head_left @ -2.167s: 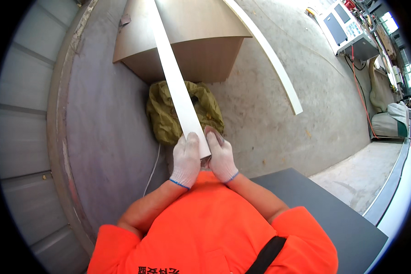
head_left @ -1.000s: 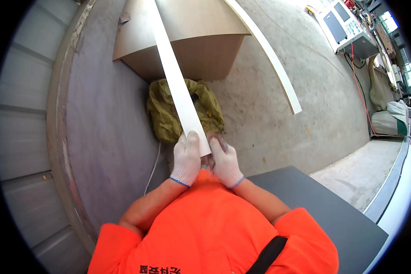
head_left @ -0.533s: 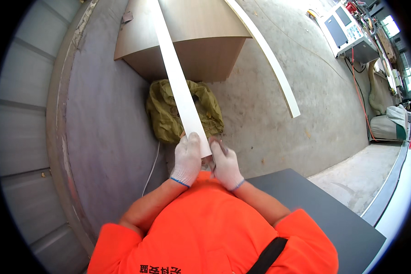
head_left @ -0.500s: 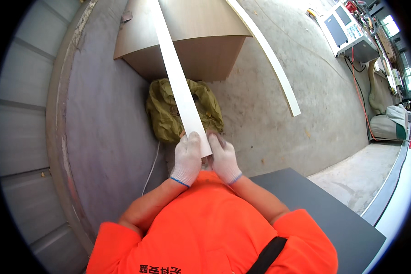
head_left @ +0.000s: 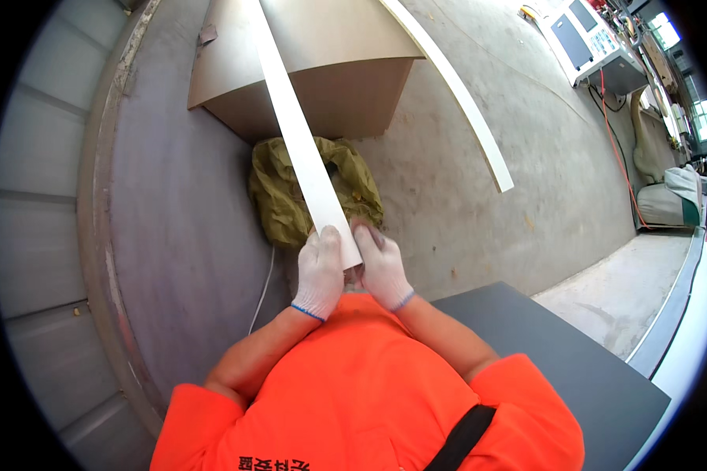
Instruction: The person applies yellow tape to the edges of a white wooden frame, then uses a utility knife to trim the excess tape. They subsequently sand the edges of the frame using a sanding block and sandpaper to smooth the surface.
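A long white strip (head_left: 300,149) runs from the brown board down to my waist, its near end between my hands. My left hand (head_left: 320,275) wears a white knit glove and is closed on the strip's left edge, thumb on top. Against the right edge near the end sits my gloved right hand (head_left: 382,271), closed round a small brownish piece (head_left: 378,236) that looks like sandpaper. The fingers of both hands are partly hidden under the strip.
A brown board box (head_left: 314,98) stands ahead, with a second white strip (head_left: 463,98) overhanging its right side. An olive sack (head_left: 275,200) lies below the first strip. A dark grey panel (head_left: 558,361) is at my right, a white machine (head_left: 581,39) far right, a corrugated wall (head_left: 39,235) left.
My right hand has shifted slightly up and left along the strip's edge. The whole view has moved a little; my left hand keeps its hold.
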{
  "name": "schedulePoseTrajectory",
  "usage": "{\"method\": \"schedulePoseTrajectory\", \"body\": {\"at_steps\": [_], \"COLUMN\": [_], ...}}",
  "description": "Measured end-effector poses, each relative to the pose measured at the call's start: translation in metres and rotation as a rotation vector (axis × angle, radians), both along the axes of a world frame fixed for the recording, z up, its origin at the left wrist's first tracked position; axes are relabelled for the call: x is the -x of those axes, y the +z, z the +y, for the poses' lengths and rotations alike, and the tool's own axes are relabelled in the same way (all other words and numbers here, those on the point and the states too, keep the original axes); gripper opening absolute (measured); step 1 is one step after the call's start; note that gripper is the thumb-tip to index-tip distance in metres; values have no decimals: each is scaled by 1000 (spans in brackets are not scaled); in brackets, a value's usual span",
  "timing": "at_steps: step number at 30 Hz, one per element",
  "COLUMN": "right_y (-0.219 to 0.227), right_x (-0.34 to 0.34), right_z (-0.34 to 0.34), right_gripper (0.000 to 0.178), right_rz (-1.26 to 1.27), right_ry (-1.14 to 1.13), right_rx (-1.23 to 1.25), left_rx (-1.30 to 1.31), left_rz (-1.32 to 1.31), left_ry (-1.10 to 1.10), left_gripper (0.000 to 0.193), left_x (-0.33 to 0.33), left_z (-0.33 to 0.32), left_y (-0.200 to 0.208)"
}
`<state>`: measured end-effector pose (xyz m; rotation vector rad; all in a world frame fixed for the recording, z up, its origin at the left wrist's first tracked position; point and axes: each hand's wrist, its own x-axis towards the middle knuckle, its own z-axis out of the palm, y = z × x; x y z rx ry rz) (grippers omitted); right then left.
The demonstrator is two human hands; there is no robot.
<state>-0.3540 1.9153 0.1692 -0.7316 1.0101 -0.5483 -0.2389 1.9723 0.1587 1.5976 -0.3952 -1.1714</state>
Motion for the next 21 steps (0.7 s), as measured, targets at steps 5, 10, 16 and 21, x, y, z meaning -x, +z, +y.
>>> {"method": "schedulePoseTrajectory", "body": {"at_steps": [5,10,16,21], "right_y": [-10,-14,-24,-15], "right_x": [14,6,-7,6], "right_z": [20,20,6,16], "right_gripper": [36,37,37,35], "right_rz": [79,57,-59,12], "right_ry": [-1,-24,-80,-18], "right_rx": [-64,-92,-54,-90], "left_rx": [-71,-47,-6,-47], "left_rz": [-30,40,1,-18], "left_ry": [-27,16,-30,18], "left_gripper": [42,43,43,42], "left_x": [-1,-2,-9,-2], "left_z": [1,8,6,6], "left_y": [0,-8,-18,-9]}}
